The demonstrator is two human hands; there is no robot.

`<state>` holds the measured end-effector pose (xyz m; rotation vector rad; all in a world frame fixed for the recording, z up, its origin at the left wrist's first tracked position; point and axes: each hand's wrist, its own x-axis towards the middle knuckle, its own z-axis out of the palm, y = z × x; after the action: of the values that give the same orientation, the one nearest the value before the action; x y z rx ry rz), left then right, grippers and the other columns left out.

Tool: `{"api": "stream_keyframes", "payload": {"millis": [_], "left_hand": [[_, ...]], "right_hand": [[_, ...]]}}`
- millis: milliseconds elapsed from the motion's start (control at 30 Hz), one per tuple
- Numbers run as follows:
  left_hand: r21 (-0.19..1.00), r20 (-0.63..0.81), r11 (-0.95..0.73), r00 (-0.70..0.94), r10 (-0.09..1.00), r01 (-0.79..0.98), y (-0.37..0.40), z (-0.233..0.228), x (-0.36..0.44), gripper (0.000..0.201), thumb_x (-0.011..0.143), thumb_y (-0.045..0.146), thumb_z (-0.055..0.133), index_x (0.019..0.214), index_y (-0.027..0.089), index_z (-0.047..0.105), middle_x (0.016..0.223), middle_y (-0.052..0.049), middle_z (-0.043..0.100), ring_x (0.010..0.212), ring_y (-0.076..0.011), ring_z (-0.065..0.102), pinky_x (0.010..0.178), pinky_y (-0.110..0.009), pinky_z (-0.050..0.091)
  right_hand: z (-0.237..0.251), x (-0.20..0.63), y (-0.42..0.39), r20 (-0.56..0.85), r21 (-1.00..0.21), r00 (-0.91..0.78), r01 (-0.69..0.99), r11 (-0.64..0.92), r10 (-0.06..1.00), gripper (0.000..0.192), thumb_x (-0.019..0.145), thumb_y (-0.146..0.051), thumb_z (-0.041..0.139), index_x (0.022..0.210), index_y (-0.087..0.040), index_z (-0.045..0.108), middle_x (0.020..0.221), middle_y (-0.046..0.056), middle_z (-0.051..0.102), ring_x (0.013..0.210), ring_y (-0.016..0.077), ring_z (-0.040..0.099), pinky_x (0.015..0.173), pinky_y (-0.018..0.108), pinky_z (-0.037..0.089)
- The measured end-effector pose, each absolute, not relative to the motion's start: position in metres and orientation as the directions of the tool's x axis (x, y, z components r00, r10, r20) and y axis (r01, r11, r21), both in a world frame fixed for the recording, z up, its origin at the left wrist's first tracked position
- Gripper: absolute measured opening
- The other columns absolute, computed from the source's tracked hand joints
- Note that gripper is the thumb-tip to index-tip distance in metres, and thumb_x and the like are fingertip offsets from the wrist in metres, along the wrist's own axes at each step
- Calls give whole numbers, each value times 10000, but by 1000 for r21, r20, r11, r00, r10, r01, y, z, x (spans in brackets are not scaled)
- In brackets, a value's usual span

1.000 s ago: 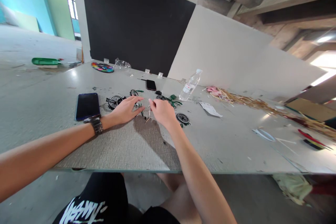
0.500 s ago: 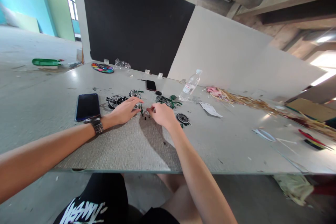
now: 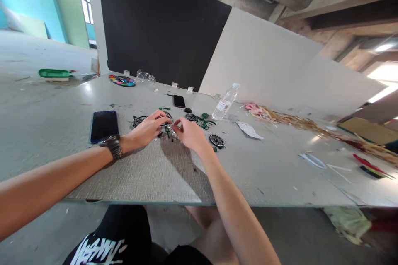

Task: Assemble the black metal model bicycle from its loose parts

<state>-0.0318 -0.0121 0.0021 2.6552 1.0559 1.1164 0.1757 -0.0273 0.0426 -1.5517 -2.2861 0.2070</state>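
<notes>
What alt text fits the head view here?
Both hands meet over small green and black model bicycle parts on a grey table: the left hand holds a small spoked wheel, the right hand pinches a tiny piece. A dark phone lies left, a water bottle right.

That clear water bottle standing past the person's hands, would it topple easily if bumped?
Probably yes. The water bottle stands tall on a narrow base and already looks tilted in this view. It appears mostly empty, so likely light and easily knocked. Being round, it would probably roll across the table once down.
</notes>
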Motion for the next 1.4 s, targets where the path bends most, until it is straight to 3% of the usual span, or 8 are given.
{"api": "stream_keyframes", "payload": {"millis": [133, 267, 633, 800, 900, 1000, 1200, 1400], "left_hand": [[323, 618, -784, 510, 599, 530, -16, 4, -28, 437, 851, 2, 481, 1220, 212, 581, 1195, -79, 537, 1070, -202, 578, 953, -367, 502], [311, 622, -815, 544, 564, 489, -16, 4, -27, 410, 874, 20, 500, 1223, 222, 575, 1197, -77, 530, 1090, -207, 574, 955, -377, 505], [259, 625, -807, 544, 559, 531, -15, 3, -28, 374, 926, 70, 464, 1259, 222, 542, 1205, -89, 542, 1068, -200, 587, 941, -360, 501], [110, 562, -695, 532, 633, 710, -25, 11, -24, 428, 932, 207, 556, 1354, 221, 484, 1302, -120, 583, 1194, -284, 569, 1034, -439, 438], [129, 453, -547, 441, 775, 827, -28, 15, -22, 513, 938, 301, 575, 1418, 191, 431, 1251, -139, 647, 1114, -313, 635, 961, -440, 475], [156, 360, -490, 412, 837, 858, -26, 15, -24, 437, 987, 311, 488, 1414, 228, 458, 1278, -115, 651, 1047, -294, 677, 849, -388, 513], [202, 423, -561, 445, 789, 802, -13, 4, -29, 367, 1031, 298, 393, 1330, 202, 582, 1302, -99, 621, 1091, -239, 656, 917, -345, 505], [256, 568, -661, 444, 693, 705, -5, -2, -29, 375, 1038, 292, 369, 1289, 189, 628, 1280, -97, 625, 1095, -210, 646, 976, -354, 500]], "right_hand": [[40, 174, -27, 244, -367, -397, 807, 463, 885, 292, 998, -436, 516, 1176, -235, 632, 816, 36, 709, 704, 179, 625, 604, 259, 355], [42, 172, -28, 256, -354, -445, 783, 511, 858, 213, 981, -355, 547, 1074, -227, 689, 883, 54, 731, 761, 195, 646, 624, 267, 371], [40, 173, -24, 295, -401, -408, 768, 500, 864, 75, 932, -230, 625, 952, -216, 696, 947, 41, 753, 846, 198, 682, 667, 262, 411], [38, 174, -23, 323, -415, -409, 750, 516, 854, 63, 935, -206, 617, 945, -217, 678, 943, 27, 753, 838, 186, 681, 693, 264, 425], [38, 173, -23, 319, -419, -400, 754, 506, 859, 66, 930, -189, 620, 908, -215, 676, 921, 25, 750, 843, 181, 679, 718, 265, 431], [38, 173, -23, 327, -417, -392, 757, 504, 860, 72, 938, -217, 612, 911, -224, 679, 928, 21, 748, 848, 179, 675, 709, 262, 431], [40, 177, -20, 447, -404, -255, 797, 448, 857, 170, 986, -281, 523, 1039, -234, 678, 984, 49, 736, 872, 187, 670, 760, 282, 458], [36, 180, -17, 383, -467, -274, 767, 441, 882, 269, 982, -249, 530, 1214, -226, 665, 1044, 79, 750, 935, 217, 697, 842, 328, 491]]}}
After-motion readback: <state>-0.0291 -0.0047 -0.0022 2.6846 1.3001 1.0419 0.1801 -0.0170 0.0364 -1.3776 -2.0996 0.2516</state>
